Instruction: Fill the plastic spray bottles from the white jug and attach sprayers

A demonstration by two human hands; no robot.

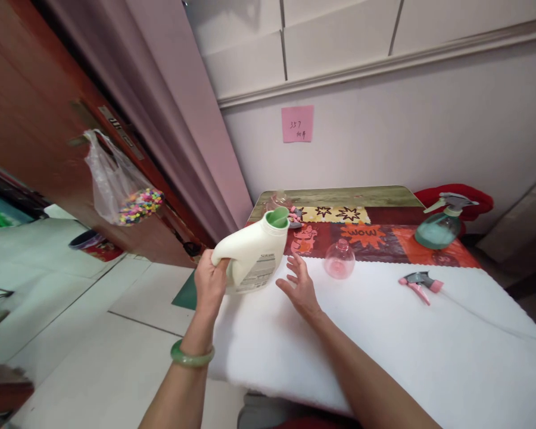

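Note:
A cream-coloured detergent jug (254,256) with a green spout is held up over the table's left side. My left hand (211,279), with a green bangle on the wrist, is wrapped round the jug's handle. The jug tilts a little to the right, and no cap sits on its spout. Just right of the jug, my right hand (300,287) is open, fingers spread, and holds nothing. Beyond it stands a clear pink spray bottle (340,260) without its head. A grey and pink spray head (422,283) with a long tube lies on the white cloth at right.
A filled spray bottle with teal liquid (438,229) stands at the back right. Another clear pink bottle (280,198) is partly hidden behind the jug. White fluffy cloth (384,357) covers the near table. A bag of colourful beads (138,205) hangs from the door handle.

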